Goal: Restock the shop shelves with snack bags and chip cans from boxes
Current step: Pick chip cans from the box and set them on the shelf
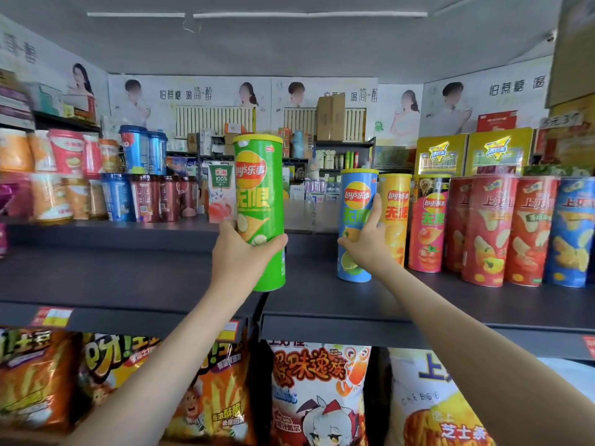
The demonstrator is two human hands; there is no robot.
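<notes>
My left hand [240,252] grips a green Lay's chip can [260,201] near its lower half and holds it upright just above the dark shelf [322,304]. My right hand [370,243] wraps round a blue Lay's chip can [355,201] that stands on the shelf. Right beside it stand a yellow can [395,204] and a pink-red can [428,226], then a row of red cans [489,230] and a blue one [571,233].
Stacked drink cups [80,178] and a juice carton [221,194] fill the shelf's back left. Snack bags [318,394] hang on the lower shelf under price tags [53,317]. Bare shelf surface [112,275] lies left of the green can. Yellow boxes [467,152] sit behind the cans.
</notes>
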